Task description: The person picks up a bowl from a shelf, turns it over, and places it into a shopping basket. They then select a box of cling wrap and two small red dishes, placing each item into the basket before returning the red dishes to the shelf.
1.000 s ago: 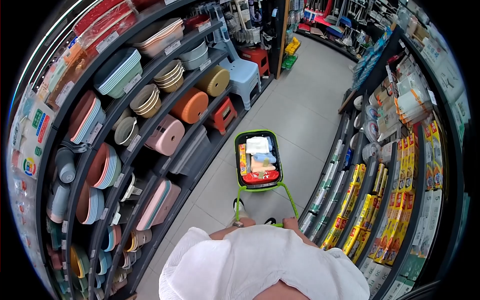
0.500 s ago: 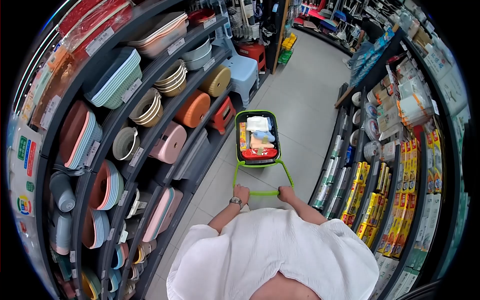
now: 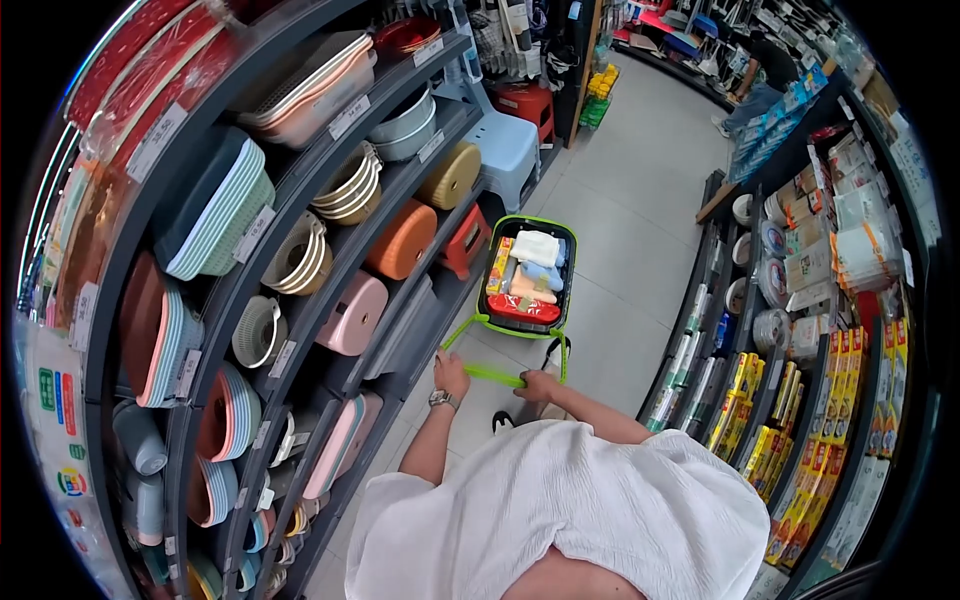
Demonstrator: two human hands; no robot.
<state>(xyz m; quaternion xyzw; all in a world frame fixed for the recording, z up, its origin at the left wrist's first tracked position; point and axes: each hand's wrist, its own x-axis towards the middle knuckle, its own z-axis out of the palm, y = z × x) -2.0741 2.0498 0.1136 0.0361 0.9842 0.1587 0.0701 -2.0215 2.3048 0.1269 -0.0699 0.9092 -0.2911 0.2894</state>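
Observation:
A black basket with a green rim stands on the floor ahead of me, holding folded white, blue and peach cloths, a red packet and a yellow box. Its green handle reaches back toward me. My left hand, with a watch on the wrist, is closed on the handle's left corner. Closed on the right part of the same handle is my right hand.
Shelves of basins and stools run along the left. Wrap boxes line the right shelf. A blue plastic stool stands beyond the left shelf. Another person is bent down at the far right end of the aisle.
Both hands have come forward from near my body, and the handle is now tilted, its left side nearer the left shelf. The basket has turned slightly. The other person has come into view.

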